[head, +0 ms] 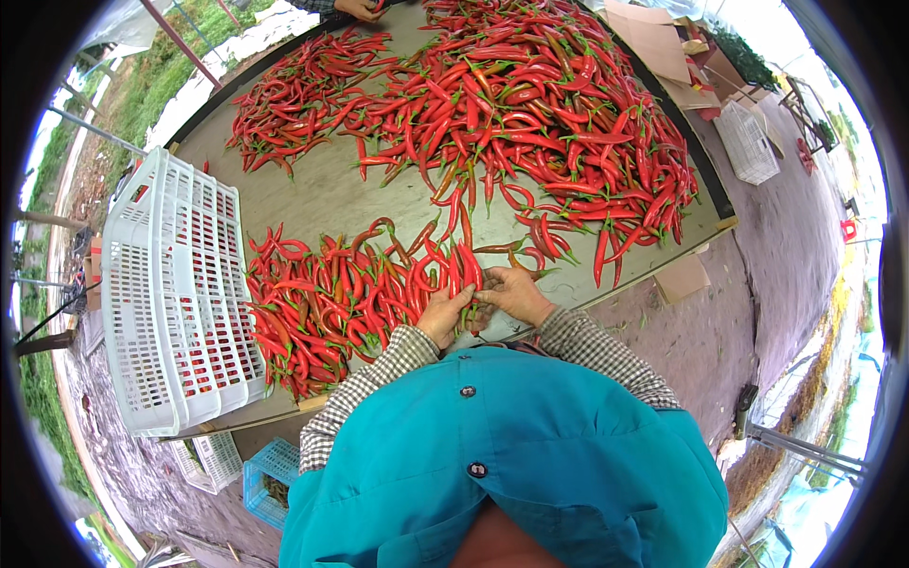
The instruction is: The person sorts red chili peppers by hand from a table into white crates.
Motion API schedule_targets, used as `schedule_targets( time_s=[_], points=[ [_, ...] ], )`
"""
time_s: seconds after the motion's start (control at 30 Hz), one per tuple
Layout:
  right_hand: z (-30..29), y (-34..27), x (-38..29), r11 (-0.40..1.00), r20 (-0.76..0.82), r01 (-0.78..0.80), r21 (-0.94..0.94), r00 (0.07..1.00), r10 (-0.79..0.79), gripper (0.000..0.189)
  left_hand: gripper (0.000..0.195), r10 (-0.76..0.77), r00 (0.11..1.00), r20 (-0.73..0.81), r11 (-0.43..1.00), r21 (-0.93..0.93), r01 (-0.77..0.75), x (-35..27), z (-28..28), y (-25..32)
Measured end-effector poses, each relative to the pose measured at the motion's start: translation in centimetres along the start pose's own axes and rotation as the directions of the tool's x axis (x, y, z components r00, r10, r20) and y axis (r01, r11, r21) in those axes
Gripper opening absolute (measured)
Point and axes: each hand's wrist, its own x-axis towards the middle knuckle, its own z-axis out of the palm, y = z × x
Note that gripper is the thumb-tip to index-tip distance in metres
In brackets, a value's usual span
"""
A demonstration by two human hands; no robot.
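My left hand [442, 317] grips a few red chili peppers [465, 268] near their green stems, with the tips pointing away from me. From the other side, my right hand [520, 295] pinches the same bunch, thumb and fingers close to the left thumb. Both hands are at the table's near edge. A smaller heap of red chilies [334, 305] lies just left of my left hand. Beyond my hands spreads a large pile of loose red chilies [525, 121], some of them partly brown or green. Part of the bunch is hidden by my fingers.
A white plastic crate [177, 305] stands at the table's left edge, red showing through its slots. Another person's hand [359, 8] is at the far edge. Below the table are a blue crate [268, 476] and a white crate [213, 461]. Cardboard [650, 42] lies at the far right.
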Motion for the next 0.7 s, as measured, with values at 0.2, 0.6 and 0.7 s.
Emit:
schedule_targets(
  time_s=[0.2,0.6,0.7],
  points=[
    [-0.3,0.7,-0.7,0.982,0.140,0.095,-0.163,0.987,-0.073,0.026,0.023,0.053,0.996,-0.074,0.977,0.211,-0.036,0.2,-0.7,-1.4],
    [-9.1,3.4,2.0,0.708,-0.496,-0.254,-0.659,0.854,-0.156,0.031,0.014,0.061,0.997,0.038,0.982,-0.183,-0.053,-0.5,-1.4,-2.3],
    [-8.3,3.8,2.1,0.960,-0.379,-0.151,-0.235,0.924,0.053,0.025,0.013,0.090,0.995,0.043,0.974,-0.214,-0.079,-0.1,-2.0,-3.0]
  ],
)
